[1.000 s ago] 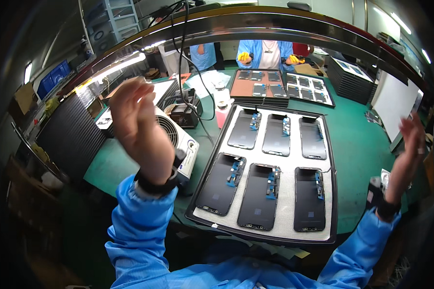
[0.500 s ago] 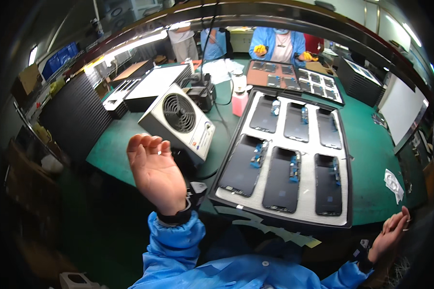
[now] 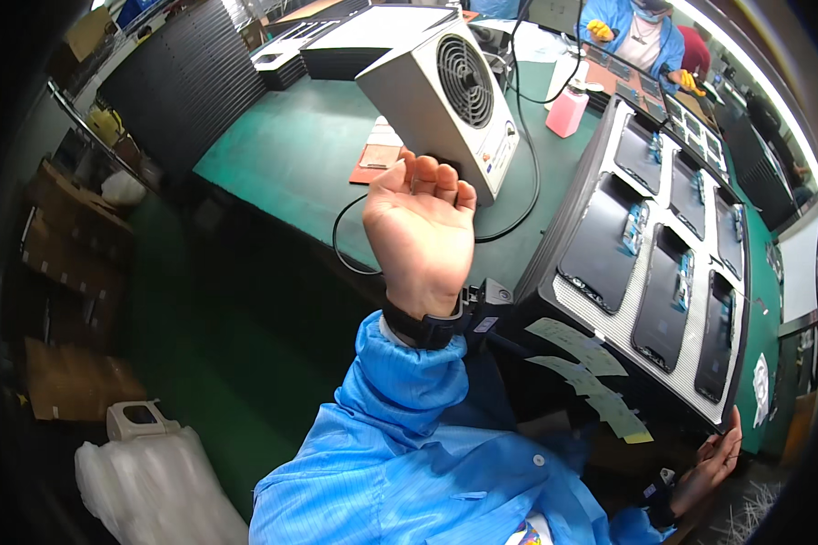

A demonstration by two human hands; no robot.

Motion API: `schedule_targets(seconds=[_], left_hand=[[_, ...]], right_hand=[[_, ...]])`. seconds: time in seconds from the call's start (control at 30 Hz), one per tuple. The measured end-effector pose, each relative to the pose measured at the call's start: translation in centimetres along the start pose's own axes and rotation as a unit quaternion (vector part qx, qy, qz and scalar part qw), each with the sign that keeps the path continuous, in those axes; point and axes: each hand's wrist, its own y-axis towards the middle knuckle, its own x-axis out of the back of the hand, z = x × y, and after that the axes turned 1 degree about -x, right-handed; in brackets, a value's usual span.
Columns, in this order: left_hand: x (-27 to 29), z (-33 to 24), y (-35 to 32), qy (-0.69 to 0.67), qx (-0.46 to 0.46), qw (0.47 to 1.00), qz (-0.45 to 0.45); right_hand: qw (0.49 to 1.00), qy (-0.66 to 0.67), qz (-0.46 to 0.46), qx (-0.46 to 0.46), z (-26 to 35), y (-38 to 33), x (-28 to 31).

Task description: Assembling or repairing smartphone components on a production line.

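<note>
My left hand [image 3: 423, 238] is raised palm-up in front of the ionizing fan [image 3: 468, 77], its fingers loosely bent and holding nothing. A black band with a small device is strapped round that wrist. Down at the right, my right hand [image 3: 711, 465] is by the near right corner of the black tray [image 3: 556, 295], fingers stretched out; whether they touch it I cannot tell. On the tray's white textured liner lie several dark phone screen assemblies [image 3: 593, 241] with blue-marked flex parts. Pale green tape strips [image 3: 577, 345] hang along the tray's front side.
A pink bottle [image 3: 568, 111] stands behind the tray. A black cable [image 3: 534, 173] loops over the green table [image 3: 273, 173], past an orange-red card [image 3: 377, 159]. Across the table is a person in yellow gloves [image 3: 600, 30]. A white plastic bag [image 3: 159, 481] sits low at the left.
The view has swung left, so fan and tray appear farther right and tilted. My left hand stays raised; my right hand is now close to the tray's near corner.
</note>
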Motion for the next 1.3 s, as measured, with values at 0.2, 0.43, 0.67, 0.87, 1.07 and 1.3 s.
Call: schedule_targets(seconds=[0.2, 0.43, 0.67, 0.87, 1.07, 1.3], left_hand=[[0.6, 0.7, -0.5, -0.022, 0.041, 0.999, -0.022], [0.7, 0.8, -0.2, -0.005, 0.027, 0.999, -0.027], [0.9, 0.1, 0.0, -0.022, 0.034, 0.999, -0.027], [1.0, -0.7, -1.0, -0.028, 0.023, 0.999, 0.004], [0.8, -0.6, -2.7, -0.019, -0.017, 0.994, 0.103], [1.0, 0.2, -3.6, 0.010, -0.064, 0.977, 0.203]], right_hand=[[0.996, 0.057, -0.041, 0.057, 0.4, -0.3, -3.0], [0.977, 0.213, -0.019, -0.018, -0.3, 0.7, -3.5], [0.941, 0.324, -0.087, -0.047, 0.8, 0.0, -5.4], [0.938, 0.332, -0.081, -0.062, -0.4, 0.6, -4.5], [0.939, 0.328, -0.083, -0.063, -3.1, 2.4, -2.3], [0.951, 0.278, -0.134, -0.005, -7.7, 4.5, 0.8]])
